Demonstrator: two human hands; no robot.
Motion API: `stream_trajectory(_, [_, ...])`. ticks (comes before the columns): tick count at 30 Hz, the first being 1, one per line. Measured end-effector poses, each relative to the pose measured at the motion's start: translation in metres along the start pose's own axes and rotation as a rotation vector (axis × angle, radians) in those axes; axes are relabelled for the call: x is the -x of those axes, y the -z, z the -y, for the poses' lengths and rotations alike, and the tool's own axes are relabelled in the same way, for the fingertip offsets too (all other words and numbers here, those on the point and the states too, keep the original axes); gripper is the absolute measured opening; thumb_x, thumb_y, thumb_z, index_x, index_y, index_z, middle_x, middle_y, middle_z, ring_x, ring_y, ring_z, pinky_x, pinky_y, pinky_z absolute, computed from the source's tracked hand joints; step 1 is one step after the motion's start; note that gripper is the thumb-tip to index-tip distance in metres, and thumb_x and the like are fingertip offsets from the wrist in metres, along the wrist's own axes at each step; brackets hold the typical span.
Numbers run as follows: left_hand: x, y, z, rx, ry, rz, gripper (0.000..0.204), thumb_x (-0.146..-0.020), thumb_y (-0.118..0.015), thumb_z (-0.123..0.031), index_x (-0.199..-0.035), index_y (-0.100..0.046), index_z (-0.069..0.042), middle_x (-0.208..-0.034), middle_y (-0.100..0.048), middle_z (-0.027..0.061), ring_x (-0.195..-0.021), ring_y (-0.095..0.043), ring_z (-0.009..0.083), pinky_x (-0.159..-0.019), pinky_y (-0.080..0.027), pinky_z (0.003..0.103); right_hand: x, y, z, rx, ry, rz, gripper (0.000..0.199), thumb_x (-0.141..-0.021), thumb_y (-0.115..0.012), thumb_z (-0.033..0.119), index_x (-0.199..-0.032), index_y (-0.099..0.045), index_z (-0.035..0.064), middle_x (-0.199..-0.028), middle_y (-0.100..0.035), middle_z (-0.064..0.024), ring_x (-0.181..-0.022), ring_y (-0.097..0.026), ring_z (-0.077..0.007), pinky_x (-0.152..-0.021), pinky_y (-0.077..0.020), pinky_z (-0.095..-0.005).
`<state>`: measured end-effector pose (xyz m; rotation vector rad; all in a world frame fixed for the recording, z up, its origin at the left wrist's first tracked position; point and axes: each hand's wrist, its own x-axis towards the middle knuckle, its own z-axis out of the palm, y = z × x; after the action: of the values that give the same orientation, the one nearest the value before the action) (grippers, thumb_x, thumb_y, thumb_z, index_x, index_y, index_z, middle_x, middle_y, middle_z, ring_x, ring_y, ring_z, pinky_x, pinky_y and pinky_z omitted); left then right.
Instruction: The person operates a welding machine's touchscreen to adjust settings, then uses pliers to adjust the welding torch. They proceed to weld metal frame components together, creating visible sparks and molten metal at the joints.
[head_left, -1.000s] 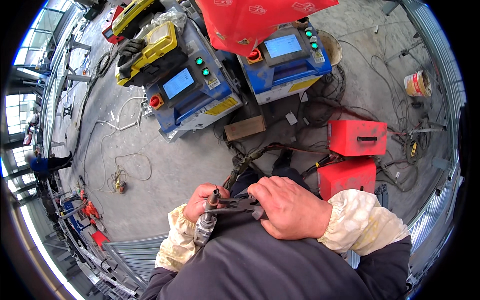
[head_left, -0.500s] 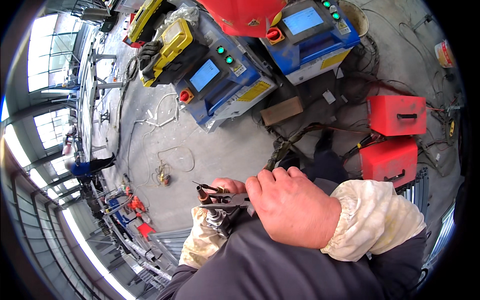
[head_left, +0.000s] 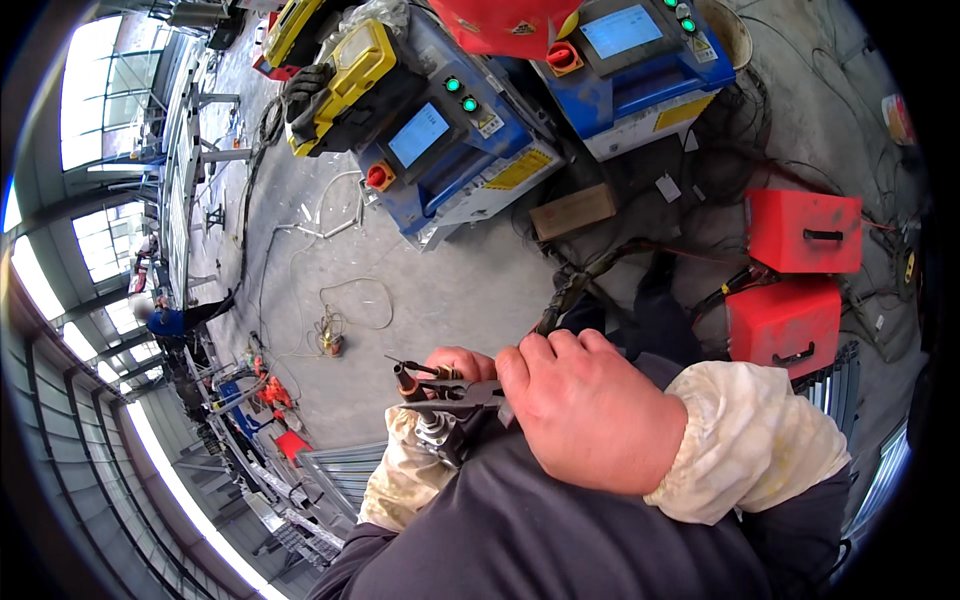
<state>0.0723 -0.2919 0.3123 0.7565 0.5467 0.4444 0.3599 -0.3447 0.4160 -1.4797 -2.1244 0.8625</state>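
Note:
Pliers [head_left: 465,394] with long pointed jaws are in my right hand [head_left: 600,415], whose fingers wrap round the handles. The jaws lie across a welding torch [head_left: 440,432], just below its copper-coloured nozzle [head_left: 409,384]; whether they grip it I cannot make out. A thin wire sticks out at the nozzle end. Behind the pliers, my left hand [head_left: 462,362] is closed round the torch, mostly hidden. A small brass-coloured part shows by its fingers. The torch's grey metal body rests close to my dark clothing.
Two blue machines [head_left: 480,165] with lit screens stand ahead, a yellow-and-black case [head_left: 355,75] on the left one. Red boxes [head_left: 785,325] sit at right. Thick cables [head_left: 575,285] run over the floor near my legs. A person in blue [head_left: 165,320] is far left.
The plier jaws, spread apart around the nozzle before, are now closer together and lower on the torch. The view has shifted slightly.

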Motion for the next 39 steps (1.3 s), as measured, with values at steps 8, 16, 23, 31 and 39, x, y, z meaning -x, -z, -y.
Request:
stream_trajectory(8, [-0.022,0.004,-0.014,0.111,-0.206,-0.126,0.059,-0.098,-0.06,-0.064,-0.087,-0.055,-0.006,-0.074,-0.05,0.0048,-0.065,-0.044,0.0175,-0.06,-0.037,0.033,0.01,-0.042,-0.033,-0.713,-0.174,0.134,0.037,-0.09,-0.068,0.009,-0.124,-0.054,0.0002,-0.103,-0.065,-0.0165,-0.094,-0.068,-0.0319,-0.084,-0.0534,-0.0407])
stream_trajectory(16, [-0.11,-0.059,-0.036,0.269,-0.579,-0.61,0.042,-0.11,-0.05,-0.05,-0.098,-0.056,-0.01,-0.079,-0.059,0.0011,-0.067,-0.058,0.0118,-0.062,-0.052,0.029,0.006,-0.06,-0.037,-1.332,-0.024,-0.267,0.068,-0.072,-0.097,0.017,-0.119,-0.048,0.0118,-0.14,-0.055,-0.0146,-0.127,-0.056,-0.0235,-0.107,-0.0456,-0.0374])
stream_trajectory(23, [-0.11,-0.126,-0.061,0.217,-0.694,-0.464,0.033,-0.113,-0.047,-0.041,-0.107,-0.056,-0.01,-0.082,-0.055,-0.0029,-0.064,-0.043,0.0048,-0.058,-0.037,0.022,0.023,-0.048,-0.034,-1.246,-0.107,-0.789,0.074,-0.089,-0.079,0.052,-0.138,-0.042,0.0106,-0.128,-0.06,-0.0096,-0.103,-0.066,-0.0229,-0.083,-0.0578,-0.0377])
stream_trajectory(31, [-0.095,-0.159,-0.066,0.023,-0.855,-0.405,0.02,-0.112,-0.055,-0.026,-0.119,-0.047,-0.008,-0.087,-0.049,-0.0039,-0.07,-0.043,0.003,-0.059,-0.037,0.021,0.01,0.008,-0.019,-1.32,-0.19,-0.793,0.065,-0.107,-0.045,0.057,-0.143,-0.056,0.0038,-0.13,-0.069,-0.0109,-0.111,-0.068,-0.0285,-0.091,-0.0562,-0.0417])
stream_trajectory(39, [-0.065,-0.166,-0.076,-0.029,-0.903,-0.441,0.028,-0.109,-0.06,-0.026,-0.114,-0.045,-0.002,-0.087,-0.057,0.0041,-0.076,-0.053,0.0117,-0.069,-0.047,0.031,0.002,0.014,-0.001,-1.349,-0.115,-0.696,0.066,-0.109,-0.042,0.056,-0.149,-0.052,0.0043,-0.143,-0.063,-0.0133,-0.129,-0.061,-0.0319,-0.111,-0.0469,-0.0483])
